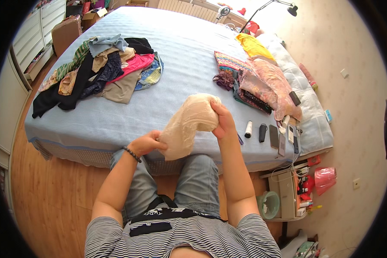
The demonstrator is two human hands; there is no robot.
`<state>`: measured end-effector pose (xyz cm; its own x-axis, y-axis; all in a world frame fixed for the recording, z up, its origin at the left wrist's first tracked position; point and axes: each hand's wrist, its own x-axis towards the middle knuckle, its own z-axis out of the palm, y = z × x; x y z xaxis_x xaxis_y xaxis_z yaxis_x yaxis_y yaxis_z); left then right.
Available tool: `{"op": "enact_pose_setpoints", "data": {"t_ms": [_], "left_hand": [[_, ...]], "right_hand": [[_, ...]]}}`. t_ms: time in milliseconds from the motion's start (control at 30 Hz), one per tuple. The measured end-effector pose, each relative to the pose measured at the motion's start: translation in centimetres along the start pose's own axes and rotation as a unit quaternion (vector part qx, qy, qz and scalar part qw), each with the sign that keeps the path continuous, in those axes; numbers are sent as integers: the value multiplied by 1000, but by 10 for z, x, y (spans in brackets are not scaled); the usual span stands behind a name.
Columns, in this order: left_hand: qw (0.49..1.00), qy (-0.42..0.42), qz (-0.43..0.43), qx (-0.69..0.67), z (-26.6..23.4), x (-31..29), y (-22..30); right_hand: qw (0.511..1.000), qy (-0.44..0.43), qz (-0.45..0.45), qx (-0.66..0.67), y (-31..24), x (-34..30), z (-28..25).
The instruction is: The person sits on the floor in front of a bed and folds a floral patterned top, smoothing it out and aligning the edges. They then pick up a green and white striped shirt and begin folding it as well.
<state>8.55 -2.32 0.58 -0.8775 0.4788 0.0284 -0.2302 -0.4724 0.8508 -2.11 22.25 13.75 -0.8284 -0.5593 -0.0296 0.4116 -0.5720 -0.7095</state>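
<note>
"How far along?"
"The soft, wrinkled cream bundle (180, 129) is lifted but seems unflattened; left hand (145, 144) and right hand (224, 122) grip its ends above the blue checked bedspread's (176, 47) near edge. Loose multicoloured clothes (106, 71) lie toward the left edge."
"Room?"
"Mid-bedspread, between those and folded patterned fabrics (256, 86) near the right edge."

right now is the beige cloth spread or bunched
Bunched: the beige cloth makes a thick, wrinkled curve between the left hand and the right hand.
</note>
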Motion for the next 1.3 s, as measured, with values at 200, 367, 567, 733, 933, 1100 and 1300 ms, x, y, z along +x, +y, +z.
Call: {"op": "enact_pose_setpoints", "data": {"t_ms": [200, 367, 567, 733, 933, 1100, 1300], "left_hand": [[983, -15, 86, -162, 2, -9, 13], [961, 46, 157, -224, 6, -7, 18], [927, 113, 176, -312, 36, 7, 11], [938, 98, 166, -287, 45, 12, 19], [967, 206, 144, -32, 61, 15, 27], [871, 353, 238, 244, 64, 23, 17], [603, 390, 268, 642, 93, 21, 29]], "right_hand": [[997, 11, 57, 52, 28, -10, -31], [985, 28, 152, -80, 73, -36, -47], [894, 51, 59, -441, 102, -35, -51], [918, -12, 41, -393, 99, -53, -5], [980, 57, 44, -186, 108, -41, -24], [993, -3, 104, 52, 108, -46, -10], [996, -27, 68, -44, 110, -54, -11]]}}
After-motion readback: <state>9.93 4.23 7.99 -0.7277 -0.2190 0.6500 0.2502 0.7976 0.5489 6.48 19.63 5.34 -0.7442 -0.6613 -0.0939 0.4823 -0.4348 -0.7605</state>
